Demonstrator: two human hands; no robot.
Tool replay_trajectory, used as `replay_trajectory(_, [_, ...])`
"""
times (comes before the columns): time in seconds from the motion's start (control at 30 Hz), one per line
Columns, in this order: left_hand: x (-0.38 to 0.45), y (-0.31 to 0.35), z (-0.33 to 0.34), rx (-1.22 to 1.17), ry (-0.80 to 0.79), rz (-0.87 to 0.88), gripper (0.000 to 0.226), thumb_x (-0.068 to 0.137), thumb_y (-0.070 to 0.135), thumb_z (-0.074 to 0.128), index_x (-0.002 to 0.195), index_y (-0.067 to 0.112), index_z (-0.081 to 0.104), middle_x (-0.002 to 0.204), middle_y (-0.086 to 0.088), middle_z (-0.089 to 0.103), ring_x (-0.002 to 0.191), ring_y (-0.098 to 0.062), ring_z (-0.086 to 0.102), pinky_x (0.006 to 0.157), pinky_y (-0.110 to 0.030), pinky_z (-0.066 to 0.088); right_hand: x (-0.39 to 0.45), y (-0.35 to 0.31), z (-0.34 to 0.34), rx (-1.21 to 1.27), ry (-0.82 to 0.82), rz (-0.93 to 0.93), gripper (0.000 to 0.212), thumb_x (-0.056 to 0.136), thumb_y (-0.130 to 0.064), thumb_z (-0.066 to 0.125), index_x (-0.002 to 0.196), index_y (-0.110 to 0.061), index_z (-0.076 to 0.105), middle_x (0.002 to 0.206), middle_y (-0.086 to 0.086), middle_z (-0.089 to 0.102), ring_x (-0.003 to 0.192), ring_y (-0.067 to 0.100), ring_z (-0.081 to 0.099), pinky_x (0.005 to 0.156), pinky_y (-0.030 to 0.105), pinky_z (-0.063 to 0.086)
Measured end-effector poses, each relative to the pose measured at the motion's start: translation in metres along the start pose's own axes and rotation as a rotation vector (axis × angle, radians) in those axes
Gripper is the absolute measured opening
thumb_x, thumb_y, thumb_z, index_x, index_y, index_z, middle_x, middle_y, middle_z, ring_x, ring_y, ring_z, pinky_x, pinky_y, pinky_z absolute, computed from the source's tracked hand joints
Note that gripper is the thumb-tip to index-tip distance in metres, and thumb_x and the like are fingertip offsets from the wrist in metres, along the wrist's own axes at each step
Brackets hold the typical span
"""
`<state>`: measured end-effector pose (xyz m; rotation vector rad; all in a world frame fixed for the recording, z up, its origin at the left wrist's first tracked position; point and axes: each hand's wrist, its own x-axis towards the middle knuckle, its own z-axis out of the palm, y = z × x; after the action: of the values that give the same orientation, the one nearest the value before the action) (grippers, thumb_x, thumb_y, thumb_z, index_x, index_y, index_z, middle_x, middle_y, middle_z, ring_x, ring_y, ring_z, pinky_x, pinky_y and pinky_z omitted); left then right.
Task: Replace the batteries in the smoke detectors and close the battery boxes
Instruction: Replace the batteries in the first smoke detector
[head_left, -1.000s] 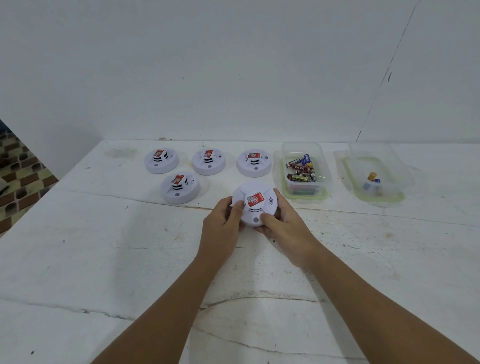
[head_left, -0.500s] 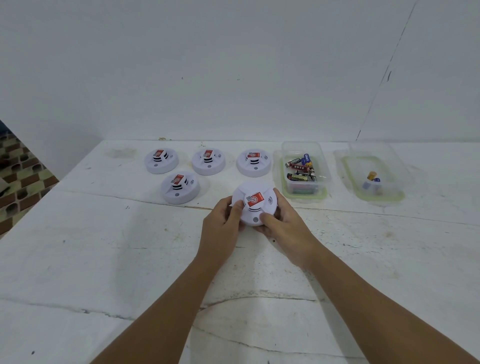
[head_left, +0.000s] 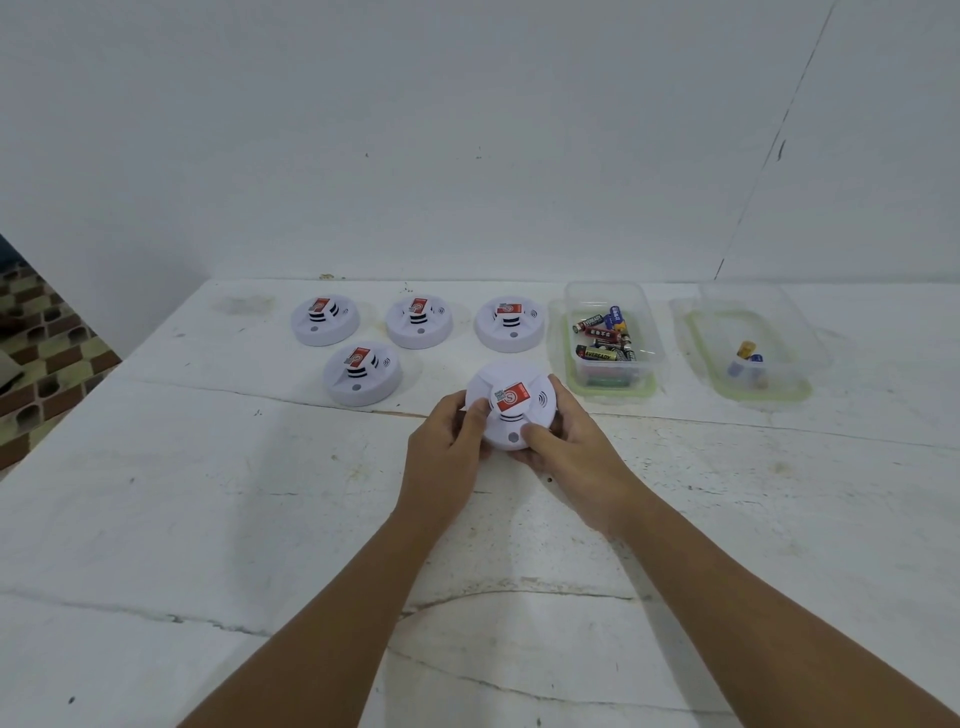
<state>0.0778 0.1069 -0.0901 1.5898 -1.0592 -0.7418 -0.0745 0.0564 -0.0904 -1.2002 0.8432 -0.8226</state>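
A white round smoke detector (head_left: 511, 402) with a red label sits at the middle of the white table, face up and tilted a little toward me. My left hand (head_left: 445, 447) grips its left rim, thumb on top. My right hand (head_left: 569, 441) grips its right rim, thumb on the front edge. Several more white detectors stand behind: three in a back row (head_left: 324, 319) (head_left: 418, 322) (head_left: 510, 325) and one in front of them (head_left: 362, 373). A clear box (head_left: 613, 338) holds several batteries.
A second clear box (head_left: 753, 353) at the right holds a few batteries. Both boxes stand on green-rimmed lids. The white wall runs close behind the table (head_left: 208, 519). Patterned floor shows past the table's left edge.
The detector has tipped slightly in my hands; both hands stay on its rim in about the same place.
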Motion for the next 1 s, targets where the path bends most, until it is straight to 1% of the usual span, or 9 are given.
replay_trajectory(0.23, [0.001,-0.001,0.0,-0.019,0.003,-0.005,0.022,0.107,0.039,0.053,0.109,0.026,0.071,0.087,0.005,0.075,0.071,-0.002,0.064,0.064,-0.011,0.048,0.0,0.0,0.0,0.009,-0.021,-0.017,0.053,0.099,0.01,0.049,0.143,-0.02,0.051,0.132,0.005,0.071,0.126,0.025,0.066,0.106,0.041,0.055])
replay_trajectory(0.33, [0.002,0.0,-0.001,-0.058,0.005,-0.035,0.022,0.105,0.04,0.055,0.112,0.027,0.071,0.091,0.006,0.076,0.075,-0.005,0.067,0.068,-0.014,0.051,-0.003,0.001,0.002,-0.07,0.033,-0.022,0.071,0.097,-0.005,0.065,0.153,-0.037,0.037,0.133,-0.009,0.069,0.126,0.013,0.064,0.107,0.039,0.053])
replay_trajectory(0.4, [0.005,0.001,-0.003,-0.089,-0.004,-0.069,0.022,0.105,0.042,0.056,0.113,0.028,0.072,0.095,0.008,0.077,0.083,-0.01,0.071,0.075,-0.02,0.054,-0.007,0.0,0.004,-0.182,0.055,-0.048,0.084,0.092,-0.015,0.076,0.156,-0.043,0.03,0.129,-0.018,0.064,0.12,0.005,0.064,0.101,0.03,0.055])
replay_trajectory(0.5, [0.012,-0.001,-0.008,-0.12,-0.016,-0.124,0.025,0.105,0.042,0.056,0.119,0.028,0.072,0.103,0.011,0.078,0.091,-0.007,0.073,0.082,-0.026,0.057,-0.007,-0.001,0.008,-0.292,0.033,-0.144,0.075,0.086,-0.012,0.085,0.127,-0.059,0.043,0.117,-0.029,0.065,0.109,-0.001,0.068,0.083,0.016,0.056])
replay_trajectory(0.57, [0.019,-0.001,-0.012,-0.083,-0.023,-0.156,0.026,0.105,0.041,0.056,0.117,0.026,0.073,0.101,0.01,0.078,0.088,-0.004,0.073,0.079,-0.024,0.055,-0.001,-0.002,0.013,-0.371,0.077,-0.216,0.064,0.083,-0.016,0.087,0.117,-0.054,0.049,0.11,-0.035,0.067,0.104,-0.004,0.067,0.078,0.015,0.055])
replay_trajectory(0.63, [0.029,0.0,-0.018,-0.034,-0.031,-0.184,0.025,0.106,0.038,0.055,0.116,0.024,0.074,0.101,0.01,0.077,0.085,-0.003,0.072,0.077,-0.023,0.056,0.007,-0.004,0.021,-0.47,0.141,-0.261,0.055,0.08,-0.037,0.088,0.118,-0.052,0.052,0.114,-0.03,0.067,0.108,0.0,0.064,0.081,0.02,0.056])
replay_trajectory(0.73, [0.049,0.001,-0.027,0.04,-0.026,-0.191,0.027,0.105,0.036,0.053,0.116,0.022,0.073,0.106,0.006,0.076,0.097,-0.013,0.07,0.087,-0.034,0.058,0.03,0.004,0.029,-0.645,0.19,-0.248,0.068,0.072,-0.068,0.078,0.13,-0.042,0.052,0.122,-0.02,0.061,0.115,0.011,0.053,0.093,0.038,0.052])
replay_trajectory(0.9, [0.072,0.004,-0.032,0.268,-0.012,-0.154,0.03,0.107,0.027,0.046,0.105,0.006,0.067,0.099,-0.007,0.069,0.091,-0.024,0.06,0.073,-0.033,0.046,0.068,0.015,0.035,-0.869,0.258,-0.113,0.087,0.063,-0.085,0.062,0.132,-0.034,0.048,0.119,-0.005,0.055,0.111,0.023,0.045,0.087,0.035,0.034])
replay_trajectory(1.0, [0.078,0.008,-0.029,0.54,-0.01,-0.075,0.029,0.107,0.019,0.045,0.087,0.003,0.058,0.086,-0.01,0.06,0.088,-0.026,0.054,0.079,-0.038,0.043,0.078,0.023,0.032,-0.94,0.29,-0.08,0.082,0.065,-0.083,0.063,0.129,-0.035,0.047,0.123,-0.002,0.052,0.113,0.021,0.039,0.087,0.034,0.029])
